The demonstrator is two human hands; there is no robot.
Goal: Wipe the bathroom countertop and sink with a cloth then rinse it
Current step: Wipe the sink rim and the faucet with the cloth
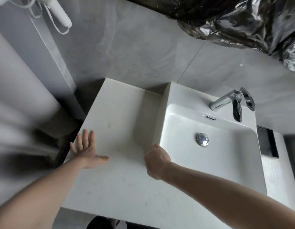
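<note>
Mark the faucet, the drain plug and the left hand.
faucet (220, 103): head view, on the spout.
drain plug (202, 139): head view, cap centre.
left hand (87, 150): head view, back of hand.

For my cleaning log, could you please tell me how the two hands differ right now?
The left hand lies flat with fingers spread on the countertop; the right hand is curled into a fist by the sink corner. Left is palm-down; right shows knuckles. Both rest on the countertop, and no cloth is visible.

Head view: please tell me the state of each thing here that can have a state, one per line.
Left hand: open, flat on the countertop.
Right hand: closed in a fist at the sink's corner; no cloth visible.
Faucet: no water running.
Drain stopper: looks closed.
Sink: empty.
</note>
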